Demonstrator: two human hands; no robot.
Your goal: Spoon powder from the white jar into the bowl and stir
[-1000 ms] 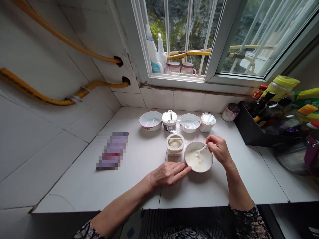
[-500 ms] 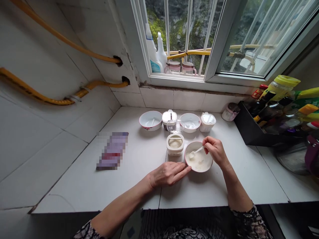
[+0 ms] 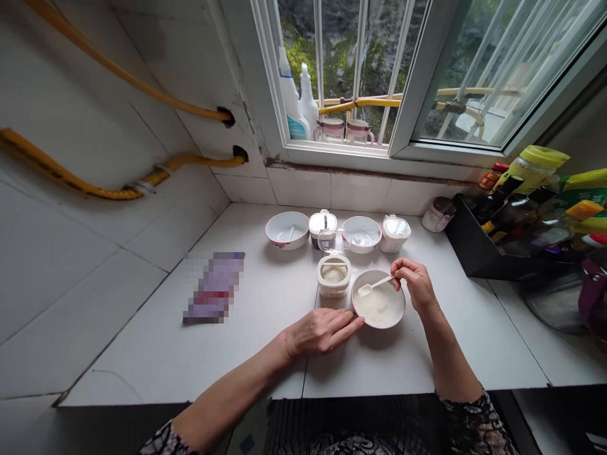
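Note:
A white bowl with a red-trimmed rim (image 3: 386,323) holds white powder or paste (image 3: 377,308) and stands on the tiled counter (image 3: 265,354). My right hand (image 3: 414,284) is shut on the handle of a small white spoon (image 3: 374,285), whose scoop sits above the bowl's middle. My left hand (image 3: 320,332) rests on the counter, its fingertips against the bowl's near left rim. Just beyond the bowl, a square white jar (image 3: 334,277) stands open, with pale powder inside.
Behind the jar are a white bowl (image 3: 287,230), a lidded jar (image 3: 322,226), a clear lid (image 3: 328,240), another bowl (image 3: 361,233) and a lidded container (image 3: 394,234). A pixelated flat item (image 3: 213,287) lies to the left. A black rack of bottles (image 3: 488,243) stands at right.
My right hand has shifted slightly left, and the spoon has swung across the bowl, its scoop now further left. My left hand has not moved.

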